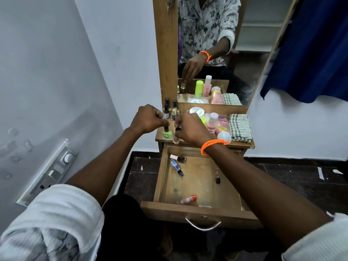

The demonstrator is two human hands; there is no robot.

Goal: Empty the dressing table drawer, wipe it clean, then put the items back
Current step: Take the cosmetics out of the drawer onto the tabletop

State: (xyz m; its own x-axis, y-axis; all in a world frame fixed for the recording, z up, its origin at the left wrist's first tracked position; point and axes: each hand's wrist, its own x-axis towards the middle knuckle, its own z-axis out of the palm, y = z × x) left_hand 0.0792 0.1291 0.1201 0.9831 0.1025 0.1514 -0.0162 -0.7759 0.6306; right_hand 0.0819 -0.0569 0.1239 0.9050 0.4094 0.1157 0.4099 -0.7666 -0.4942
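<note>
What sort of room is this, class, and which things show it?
Most likely a bedroom or dressing corner at home: a wooden dressing table with a tall mirror, nail polish bottles and lotions on top, and its drawer pulled open.

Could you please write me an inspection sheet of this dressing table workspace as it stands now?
Surface: dressing table top, wooden, crowded with toiletries.
Job's things: drawer pulled open, still holding a dark polish bottle, a blue bottle, a small dark item and a red-capped vial.
Clutter: pink bottle, white jar, white bulb, three small bottles by the mirror frame.
Cleaning cloth: checked cloth folded on the right of the top.
Grippers: left hand pinches the cap of a green polish bottle; right hand holds a clear bottle.
Cables: nothing seen.
Surroundings: mirror, wall switch panel, blue cloth.
</note>
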